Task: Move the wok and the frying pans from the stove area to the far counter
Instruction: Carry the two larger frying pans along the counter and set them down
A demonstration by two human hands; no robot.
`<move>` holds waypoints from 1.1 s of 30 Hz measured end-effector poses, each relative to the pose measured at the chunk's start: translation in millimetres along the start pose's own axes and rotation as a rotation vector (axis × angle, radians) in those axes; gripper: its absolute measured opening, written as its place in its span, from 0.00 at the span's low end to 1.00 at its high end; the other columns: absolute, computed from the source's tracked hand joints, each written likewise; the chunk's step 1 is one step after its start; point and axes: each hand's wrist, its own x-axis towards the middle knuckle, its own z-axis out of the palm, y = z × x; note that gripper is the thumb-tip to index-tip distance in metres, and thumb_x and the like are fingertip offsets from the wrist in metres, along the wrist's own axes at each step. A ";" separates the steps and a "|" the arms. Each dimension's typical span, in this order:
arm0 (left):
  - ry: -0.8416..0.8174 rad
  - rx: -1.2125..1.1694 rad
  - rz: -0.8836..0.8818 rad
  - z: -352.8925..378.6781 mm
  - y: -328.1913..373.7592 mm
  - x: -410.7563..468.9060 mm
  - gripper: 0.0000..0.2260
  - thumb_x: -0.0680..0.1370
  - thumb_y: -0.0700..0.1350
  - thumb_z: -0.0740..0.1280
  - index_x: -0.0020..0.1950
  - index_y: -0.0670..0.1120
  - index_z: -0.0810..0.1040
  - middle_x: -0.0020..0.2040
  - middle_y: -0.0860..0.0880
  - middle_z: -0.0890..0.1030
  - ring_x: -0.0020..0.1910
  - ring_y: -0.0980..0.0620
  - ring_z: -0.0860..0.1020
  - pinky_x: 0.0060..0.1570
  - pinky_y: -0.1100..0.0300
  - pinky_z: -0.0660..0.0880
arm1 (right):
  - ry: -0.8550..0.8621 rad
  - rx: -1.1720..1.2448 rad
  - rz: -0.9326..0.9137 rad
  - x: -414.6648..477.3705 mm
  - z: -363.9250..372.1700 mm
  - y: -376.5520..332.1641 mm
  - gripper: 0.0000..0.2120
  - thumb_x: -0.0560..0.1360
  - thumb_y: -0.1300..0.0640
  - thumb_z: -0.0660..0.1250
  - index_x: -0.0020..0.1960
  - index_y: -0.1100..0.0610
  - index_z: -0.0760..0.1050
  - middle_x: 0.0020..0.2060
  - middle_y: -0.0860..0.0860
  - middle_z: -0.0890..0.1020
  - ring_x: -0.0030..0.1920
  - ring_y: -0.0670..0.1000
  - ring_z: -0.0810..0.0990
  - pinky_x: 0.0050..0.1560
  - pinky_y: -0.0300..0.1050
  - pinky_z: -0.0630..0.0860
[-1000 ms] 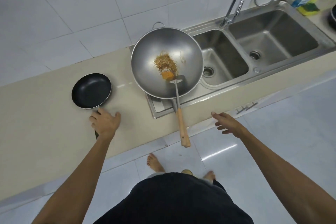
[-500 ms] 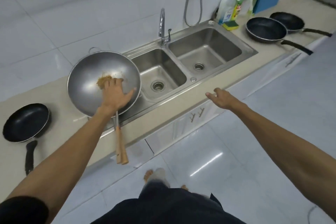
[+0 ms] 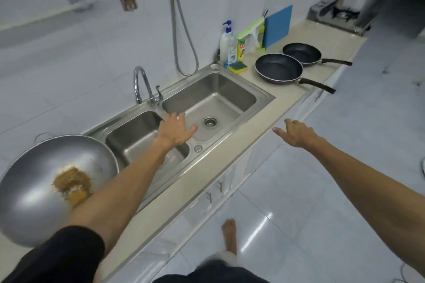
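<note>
A steel wok [image 3: 34,181] with a clump of browned food sits at the lower left, partly resting on the sink's drainboard; my forearm covers part of its rim. Two black frying pans stand on the counter right of the sink, the nearer pan [image 3: 278,68] and the farther pan [image 3: 301,52], handles pointing right. My left hand [image 3: 176,130] hovers over the divider of the double sink, fingers spread, holding nothing. My right hand [image 3: 296,133] is out past the counter's front edge, open and empty. A gas stove [image 3: 338,16] sits at the far right end.
The double steel sink [image 3: 259,92] with tap [image 3: 140,85] fills the counter's middle. Soap bottle [image 3: 227,46], sponge [image 3: 238,68], squeegee and blue cutting board [image 3: 277,25] stand against the wall. A hose hangs on the tiles. White floor lies to the right, my bare foot [image 3: 230,234] on it.
The view has swung right along the counter. My left hand went from the small pan's handle, across the wok, to over the sink. The small black pan at the left has left the frame.
</note>
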 end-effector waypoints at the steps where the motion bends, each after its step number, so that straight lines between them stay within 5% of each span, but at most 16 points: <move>1: -0.017 -0.003 0.007 1.1 11.5 15.2 0.35 0.80 0.67 0.54 0.76 0.41 0.66 0.72 0.35 0.71 0.72 0.36 0.68 0.68 0.39 0.67 | -0.013 -0.001 0.008 12.1 -5.4 8.0 0.41 0.81 0.31 0.50 0.80 0.61 0.59 0.76 0.65 0.69 0.74 0.66 0.70 0.70 0.64 0.66; 23: 0.011 -0.385 -0.112 22.8 227.1 264.7 0.40 0.78 0.61 0.66 0.81 0.40 0.58 0.78 0.36 0.66 0.76 0.36 0.65 0.71 0.41 0.67 | 0.075 0.082 0.014 284.3 -127.7 184.1 0.34 0.82 0.35 0.56 0.74 0.61 0.65 0.72 0.66 0.72 0.70 0.68 0.72 0.67 0.66 0.70; 33: -0.016 -0.534 -0.301 87.2 441.0 329.4 0.39 0.76 0.59 0.70 0.79 0.40 0.60 0.74 0.37 0.70 0.71 0.36 0.71 0.66 0.44 0.71 | -0.028 0.122 0.013 408.2 -179.6 364.1 0.35 0.83 0.36 0.55 0.77 0.62 0.62 0.75 0.67 0.68 0.73 0.68 0.69 0.70 0.66 0.67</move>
